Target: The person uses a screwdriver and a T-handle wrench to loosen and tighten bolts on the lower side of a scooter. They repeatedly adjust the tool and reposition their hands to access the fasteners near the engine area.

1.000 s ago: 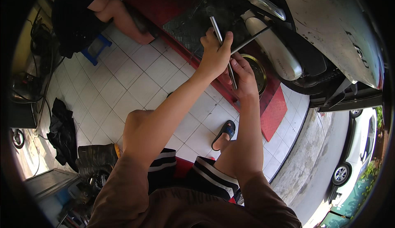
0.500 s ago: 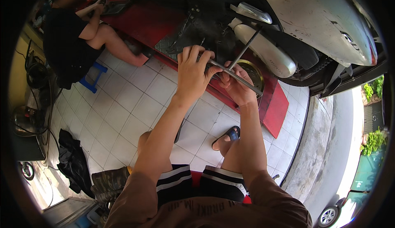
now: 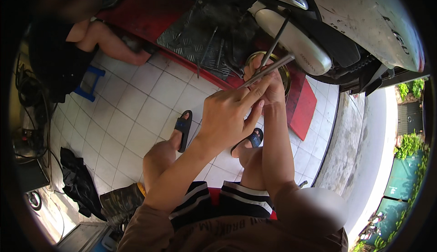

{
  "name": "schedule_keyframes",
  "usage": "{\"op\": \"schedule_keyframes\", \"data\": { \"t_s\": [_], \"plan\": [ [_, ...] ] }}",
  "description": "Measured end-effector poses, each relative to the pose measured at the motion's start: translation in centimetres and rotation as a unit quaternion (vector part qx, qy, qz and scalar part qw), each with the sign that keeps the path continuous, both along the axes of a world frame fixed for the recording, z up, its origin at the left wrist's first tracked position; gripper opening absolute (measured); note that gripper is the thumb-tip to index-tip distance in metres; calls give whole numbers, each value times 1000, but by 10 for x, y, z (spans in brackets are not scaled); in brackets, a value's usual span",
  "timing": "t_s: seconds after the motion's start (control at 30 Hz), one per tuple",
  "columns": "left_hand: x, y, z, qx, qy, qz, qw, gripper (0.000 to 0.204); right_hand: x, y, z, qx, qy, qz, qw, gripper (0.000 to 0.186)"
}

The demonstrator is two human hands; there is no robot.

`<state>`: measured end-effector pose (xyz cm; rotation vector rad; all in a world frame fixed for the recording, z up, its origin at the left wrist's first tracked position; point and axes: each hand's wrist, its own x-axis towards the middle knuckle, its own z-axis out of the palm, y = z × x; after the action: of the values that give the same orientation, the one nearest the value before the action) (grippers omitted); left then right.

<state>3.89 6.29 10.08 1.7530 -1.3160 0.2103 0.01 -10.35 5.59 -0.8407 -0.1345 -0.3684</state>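
Observation:
A steel T-handle wrench (image 3: 284,59) is in both hands, its crossbar angled up to the right and its long shaft reaching up over the silver exhaust guard (image 3: 314,58). My left hand (image 3: 225,113) has its fingers on the crossbar's lower end. Behind it my right hand (image 3: 268,86) grips the wrench near the junction, partly hidden by my left fingers. A round, gold-rimmed tray (image 3: 287,81) lies just behind my hands on a red motorbike lift (image 3: 300,115). Several long tools (image 3: 205,51) lie on the lift's checkered metal plate (image 3: 173,42).
A person in black (image 3: 59,56) sits on a blue stool (image 3: 93,83) at upper left. A silver scooter (image 3: 364,24) stands at upper right. A tiled floor (image 3: 132,106), cables (image 3: 34,83) and black cloth (image 3: 77,183) are at left. A street (image 3: 373,133) borders the right.
The crossbar has turned from sloping down-right to sloping up-right. My left hand has come down and sits lower, in front of my right hand. My left sandal has come into fuller view.

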Motion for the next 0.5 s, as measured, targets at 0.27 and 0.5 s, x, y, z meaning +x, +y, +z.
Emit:
{"op": "schedule_keyframes", "data": {
  "t_s": [0.27, 0.5],
  "plan": [
    [-22, -7, -6, 133, 233, -32, 963, 49, -1, 0, -5, -33, -17, -40, 999, 28],
    [-17, -2, 10, -18, 234, 31, 972, 52, -8, -2, -21, 5, -4, -74, 997, 25]
  ]
}}
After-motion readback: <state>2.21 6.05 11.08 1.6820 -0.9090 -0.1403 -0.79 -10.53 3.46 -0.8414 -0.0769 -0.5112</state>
